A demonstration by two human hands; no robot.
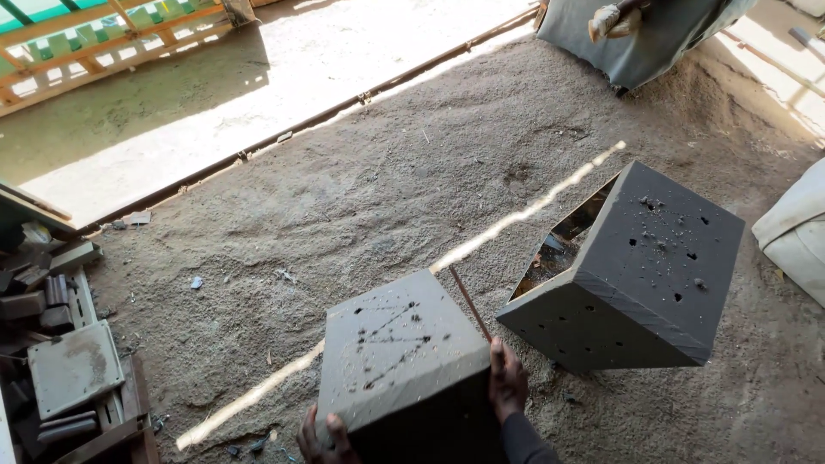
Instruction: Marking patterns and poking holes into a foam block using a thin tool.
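Observation:
A grey box-shaped block (pixel 400 348) with small holes and scratch lines on its top stands at the bottom middle. My left hand (pixel 325 436) grips its near left corner. My right hand (pixel 508 381) is pressed against its right edge, and a thin reddish rod (pixel 470 302) rises from that hand. To the right lies a second grey hollow box (pixel 640 275), tipped on its side, with holes in its face and its open end toward the left.
The floor (pixel 387 189) is covered in sawdust. Stacked wood pieces and a grey slab (pixel 73 368) lie at the left. A metal floor rail (pixel 344 107) runs diagonally. A wooden frame (pixel 103 39) is at the top left, a grey covered object (pixel 640 34) at the top right.

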